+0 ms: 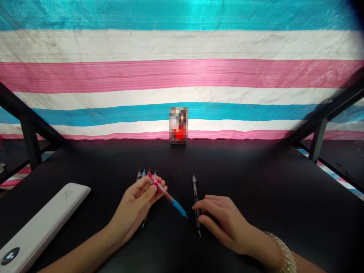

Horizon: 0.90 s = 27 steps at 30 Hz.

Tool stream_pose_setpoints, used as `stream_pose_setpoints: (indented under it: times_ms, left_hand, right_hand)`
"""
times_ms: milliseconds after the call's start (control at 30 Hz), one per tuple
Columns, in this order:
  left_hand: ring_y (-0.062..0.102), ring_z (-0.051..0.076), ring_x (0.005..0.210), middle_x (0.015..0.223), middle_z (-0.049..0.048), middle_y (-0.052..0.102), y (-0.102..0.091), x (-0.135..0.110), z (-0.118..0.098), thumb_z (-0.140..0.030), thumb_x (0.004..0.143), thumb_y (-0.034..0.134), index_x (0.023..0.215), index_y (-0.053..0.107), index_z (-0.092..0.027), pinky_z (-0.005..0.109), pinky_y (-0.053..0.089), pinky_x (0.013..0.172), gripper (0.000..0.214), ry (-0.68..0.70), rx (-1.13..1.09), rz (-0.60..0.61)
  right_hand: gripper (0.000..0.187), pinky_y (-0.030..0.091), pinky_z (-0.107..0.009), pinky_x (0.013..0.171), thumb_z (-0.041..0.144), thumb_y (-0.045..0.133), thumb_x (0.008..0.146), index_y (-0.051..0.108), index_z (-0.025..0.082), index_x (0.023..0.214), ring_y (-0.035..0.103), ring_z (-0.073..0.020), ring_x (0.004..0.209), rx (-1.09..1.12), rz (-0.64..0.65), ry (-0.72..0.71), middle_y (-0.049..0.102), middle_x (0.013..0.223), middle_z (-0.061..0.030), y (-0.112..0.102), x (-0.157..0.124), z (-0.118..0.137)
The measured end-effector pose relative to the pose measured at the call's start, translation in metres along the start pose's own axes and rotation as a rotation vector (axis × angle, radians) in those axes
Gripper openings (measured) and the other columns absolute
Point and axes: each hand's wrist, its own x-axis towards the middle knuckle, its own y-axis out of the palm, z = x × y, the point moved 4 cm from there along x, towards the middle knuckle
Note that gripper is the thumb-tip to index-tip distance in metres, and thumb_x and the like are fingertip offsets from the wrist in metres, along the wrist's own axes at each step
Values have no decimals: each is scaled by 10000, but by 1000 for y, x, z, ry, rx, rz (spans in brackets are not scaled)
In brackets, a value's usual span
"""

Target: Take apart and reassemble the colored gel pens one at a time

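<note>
My left hand (pixel 142 197) is closed on a pen (pixel 167 194) with a red clip, a clear barrel and a blue grip. Its tip slants down to the right, above the table. Behind that hand lie several more pens (pixel 143 173), mostly hidden by it; their grey, blue and red tops show. To the right, a clear pen (pixel 195 185) with black parts lies on the table, its tip toward me. My right hand (pixel 224 222) has its index finger over this pen and its thumb against the right side, closed lightly around the barrel.
A long white device (pixel 45 223) with a round dark button lies at the left on the black table (pixel 241 163). A small blurred picture or box (pixel 178 125) stands at the back edge. Black metal bars flank both sides, with striped sheeting (pixel 182 76) behind.
</note>
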Motion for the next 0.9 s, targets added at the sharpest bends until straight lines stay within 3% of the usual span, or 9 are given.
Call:
stream_pose_setpoints:
  times_ms: [133, 333, 900]
  left_hand:
    - [725, 195, 894, 926, 63, 770, -1, 3, -2, -335, 754, 871, 949, 789, -171, 275, 591, 858, 268, -27, -7, -8]
    - [717, 145, 748, 863, 47, 784, 2, -2, -3, -307, 819, 823, 1214, 632, -235, 231, 583, 717, 444, -6, 41, 15]
    - [749, 176, 730, 826, 59, 797, 1, 1, -5, -303, 751, 873, 1030, 638, -176, 257, 595, 690, 387, -11, 74, -23]
  right_hand:
    - [261, 437, -294, 644, 277, 401, 1057, 626, 151, 1096, 600, -188, 683, -8, -55, 17, 652, 780, -51, -5, 0, -3]
    - [232, 429, -291, 621, 234, 422, 1044, 629, 145, 1095, 586, -182, 658, -15, -81, -12, 648, 774, -49, -4, 0, -3]
    - [189, 425, -289, 590, 172, 443, 1021, 624, 162, 1074, 584, -177, 645, -27, -130, -23, 628, 753, -40, -3, 2, -4]
